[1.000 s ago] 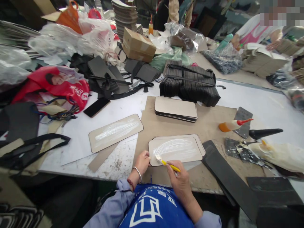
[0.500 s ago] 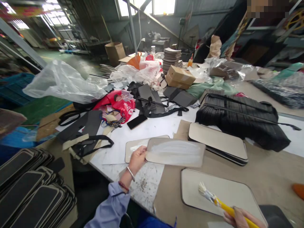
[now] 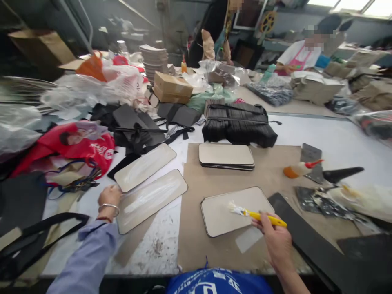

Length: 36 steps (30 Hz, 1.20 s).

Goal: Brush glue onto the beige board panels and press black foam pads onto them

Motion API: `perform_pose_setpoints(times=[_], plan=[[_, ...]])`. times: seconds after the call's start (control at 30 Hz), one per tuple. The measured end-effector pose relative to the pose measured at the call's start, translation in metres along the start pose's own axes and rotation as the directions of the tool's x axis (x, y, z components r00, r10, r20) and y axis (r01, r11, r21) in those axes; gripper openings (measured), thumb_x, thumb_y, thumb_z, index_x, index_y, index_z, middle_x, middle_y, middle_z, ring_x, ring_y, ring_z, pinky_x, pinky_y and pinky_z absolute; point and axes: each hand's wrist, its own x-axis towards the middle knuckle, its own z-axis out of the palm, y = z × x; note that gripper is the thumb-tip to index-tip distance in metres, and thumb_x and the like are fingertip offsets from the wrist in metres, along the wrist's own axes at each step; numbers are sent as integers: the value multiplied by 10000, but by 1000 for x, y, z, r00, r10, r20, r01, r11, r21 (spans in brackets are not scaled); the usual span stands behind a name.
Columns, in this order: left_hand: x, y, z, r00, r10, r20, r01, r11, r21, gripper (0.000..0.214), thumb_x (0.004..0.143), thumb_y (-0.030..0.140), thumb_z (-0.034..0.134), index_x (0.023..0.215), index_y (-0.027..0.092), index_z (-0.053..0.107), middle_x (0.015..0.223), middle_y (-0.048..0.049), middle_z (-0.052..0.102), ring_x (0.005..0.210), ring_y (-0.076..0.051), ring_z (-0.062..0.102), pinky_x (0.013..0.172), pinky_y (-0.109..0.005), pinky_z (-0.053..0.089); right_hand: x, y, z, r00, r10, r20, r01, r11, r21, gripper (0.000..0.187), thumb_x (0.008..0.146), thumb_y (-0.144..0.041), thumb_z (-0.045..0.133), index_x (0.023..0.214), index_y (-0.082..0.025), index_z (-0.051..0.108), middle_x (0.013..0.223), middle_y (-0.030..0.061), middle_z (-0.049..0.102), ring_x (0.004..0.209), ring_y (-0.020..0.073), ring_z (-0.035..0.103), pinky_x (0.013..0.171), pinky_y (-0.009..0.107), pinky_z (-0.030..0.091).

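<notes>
My left hand (image 3: 109,196) is closed on the near left corner of a glue-smeared tan board (image 3: 143,166) that lies slanted on the white table. A second glue-smeared board (image 3: 151,200) lies right beside it, nearer to me. My right hand (image 3: 275,241) grips a yellow-handled brush (image 3: 260,216), its white bristles hovering over a bare tan board (image 3: 226,212) on the brown cardboard sheet (image 3: 275,179).
A stack of tan boards (image 3: 226,155) sits behind, then a tied black bundle (image 3: 239,124). An orange glue bottle (image 3: 298,168) and black strips (image 3: 309,245) lie right. Bags and a red sack (image 3: 76,147) crowd the left. Other people work at the far side.
My left hand lifted the freshly glued board, carried it left and set it down beside the first one. The brush left the board edge and now hangs over the bare board underneath.
</notes>
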Motion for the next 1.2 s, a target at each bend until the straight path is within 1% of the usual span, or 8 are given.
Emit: perform_pose_setpoints(times=[0.1, 0.17, 0.3, 0.4, 0.77, 1.0, 1.1, 1.2], plan=[[-38, 4, 7, 972, 235, 32, -236, 948, 213, 171, 632, 189, 547, 801, 157, 554, 738, -60, 569, 910, -281, 543, 906, -520, 387, 3, 4, 1, 998, 67, -16, -66, 997, 45, 490, 606, -500, 711, 888, -130, 558, 673, 15, 639, 592, 174, 637, 579, 259, 568], [-91, 4, 23, 851, 445, 278, -504, 841, 197, 205, 710, 240, 525, 885, 151, 584, 832, -91, 612, 820, -245, 583, 844, -464, 460, 2, 7, 11, 995, 92, 27, -93, 993, 68, 496, 594, -501, 722, 875, -130, 552, 673, 8, 630, 590, 160, 632, 572, 242, 564], [-209, -8, 73, 304, 674, 674, -815, 550, -183, 279, 789, 245, 516, 1058, 229, 586, 1075, -81, 628, 1033, -208, 565, 909, -383, 469, -4, 18, 42, 976, 137, 168, -151, 986, 71, 504, 580, -523, 719, 851, -136, 543, 663, -6, 603, 559, 150, 618, 530, 244, 556], [-258, -18, 98, 99, 641, 761, -864, 435, -254, 370, 741, 264, 608, 1108, 229, 571, 1208, -107, 569, 1173, -260, 476, 954, -467, 434, 3, 28, 49, 968, 120, 222, -127, 992, 18, 494, 600, -550, 687, 840, -143, 541, 667, -5, 594, 537, 150, 608, 525, 267, 551], [-265, -27, 104, 59, 630, 774, -945, 285, -159, 358, 764, 233, 590, 1120, 212, 562, 1266, -102, 530, 1213, -256, 439, 975, -470, 427, 110, 21, -49, 966, -255, -44, 216, 888, -406, 352, 755, -481, 530, 870, -148, 555, 681, 43, 604, 561, 176, 606, 608, 327, 511], [-263, -33, 106, 85, 716, 693, -907, 344, -244, 369, 776, 220, 567, 1143, 191, 537, 1234, -113, 552, 1208, -240, 445, 956, -443, 459, 21, 23, -31, 679, -589, 439, 719, 413, -559, 198, 870, -275, 422, 833, -184, 595, 783, 71, 589, 755, 177, 571, 726, 302, 474], [-260, -36, 106, 81, 757, 649, -905, 328, -270, 359, 797, 244, 540, 1147, 168, 525, 1211, -117, 568, 1180, -226, 476, 932, -402, 485, -32, 25, -8, 639, -506, 580, 765, 492, -415, 196, 874, -220, 407, 873, -190, 600, 769, 67, 580, 747, 172, 563, 687, 282, 480], [-257, -39, 106, 37, 801, 598, -919, 262, -294, 344, 811, 280, 517, 1136, 169, 537, 1195, -112, 581, 1152, -219, 502, 909, -371, 499, -44, 15, 1, 764, -384, 519, 581, 759, -294, 166, 869, -270, 439, 872, -191, 585, 789, 53, 588, 725, 156, 582, 674, 275, 501]])
